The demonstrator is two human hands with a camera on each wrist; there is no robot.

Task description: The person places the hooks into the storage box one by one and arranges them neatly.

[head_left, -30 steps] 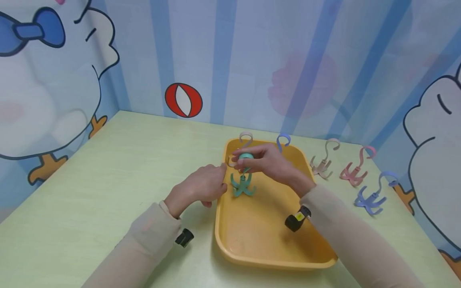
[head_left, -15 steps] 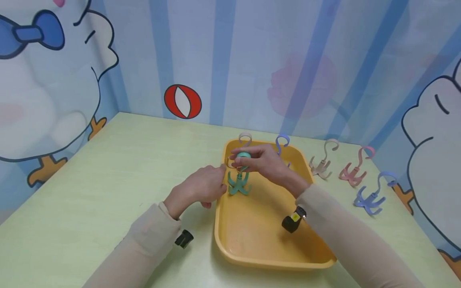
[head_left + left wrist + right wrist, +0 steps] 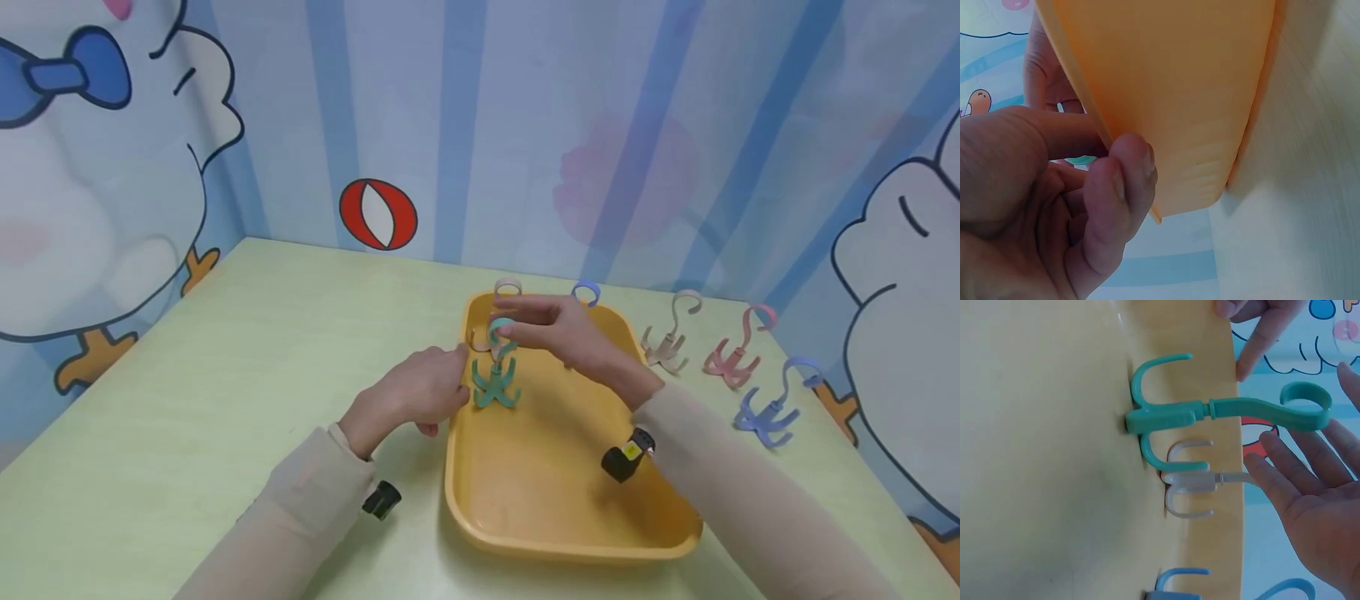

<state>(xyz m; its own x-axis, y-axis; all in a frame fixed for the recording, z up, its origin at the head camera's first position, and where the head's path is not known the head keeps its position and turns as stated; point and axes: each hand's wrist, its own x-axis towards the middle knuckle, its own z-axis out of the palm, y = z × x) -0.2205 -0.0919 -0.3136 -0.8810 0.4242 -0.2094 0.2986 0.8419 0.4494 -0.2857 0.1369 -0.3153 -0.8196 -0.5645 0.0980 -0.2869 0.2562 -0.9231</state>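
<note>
A person in light sleeves works over a yellow tray (image 3: 562,550) on a pale table (image 3: 247,367), and the main change from a second ago is in the right hand (image 3: 566,333). It was pinching the curl of a green hook (image 3: 496,385); now its fingers are straight and slightly spread, the thumb held away from them. They surround the curl loosely, and whether any fingertip touches it I cannot tell. The green hook stands upright in the tray, its prongs low on the floor, near the left wall and a little closer to it than a second ago. The left hand (image 3: 420,385) grips that left wall as before, digits on both sides of the rim, two fingers side by side at the outer face. Just beyond the green hook, in the tray's far left corner, stands a beige hook (image 3: 1191,481); to its right, also in the far end, a blue hook (image 3: 1174,595) is partly hidden by the right hand in the head view. Outside the tray on the right, three more stand in a slanting row, unchanged: a second beige hook (image 3: 665,352) farthest away, a pink hook (image 3: 731,365), then a second blue hook (image 3: 767,419) nearest.
</note>
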